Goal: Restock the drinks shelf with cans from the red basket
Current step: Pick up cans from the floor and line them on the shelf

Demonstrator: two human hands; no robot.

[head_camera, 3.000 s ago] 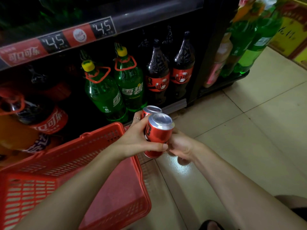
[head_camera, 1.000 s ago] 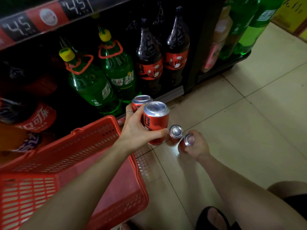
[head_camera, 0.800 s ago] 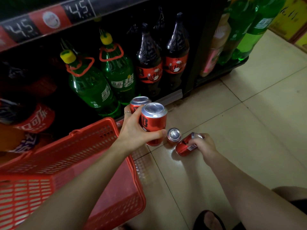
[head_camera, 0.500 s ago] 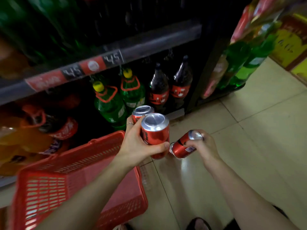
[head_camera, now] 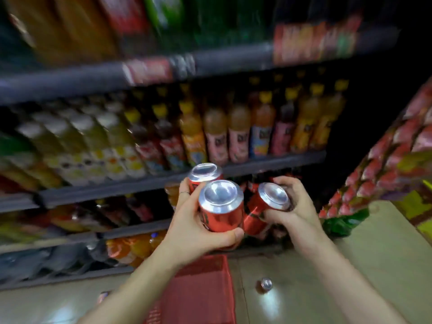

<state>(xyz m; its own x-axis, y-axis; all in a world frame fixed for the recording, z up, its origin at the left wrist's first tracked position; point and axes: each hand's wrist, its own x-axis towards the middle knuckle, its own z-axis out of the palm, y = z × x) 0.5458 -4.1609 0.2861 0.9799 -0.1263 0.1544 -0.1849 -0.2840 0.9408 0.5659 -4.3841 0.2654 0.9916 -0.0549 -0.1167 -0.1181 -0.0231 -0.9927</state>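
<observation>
My left hand [head_camera: 194, 232] grips two red cans at once, a near one [head_camera: 221, 206] and a far one [head_camera: 204, 173] behind it, both with silver tops up. Tilted against the near can is a third red can [head_camera: 268, 204], gripped by my right hand [head_camera: 293, 204]. All three are raised in front of the drinks shelf edge [head_camera: 268, 163]. The red basket [head_camera: 201, 293] sits on the floor below my arms. One more can [head_camera: 264, 284] stands on the floor tiles to its right.
Blurred rows of juice bottles [head_camera: 238, 134] fill the shelf level with the cans, with more shelves above and below. A stack of red-patterned packs [head_camera: 385, 164] rises at the right. Beige floor tiles [head_camera: 374, 253] spread at the lower right.
The view has swung up from the bottom shelf to the middle shelves. Both hands have lifted their cans higher. One can stayed on the floor.
</observation>
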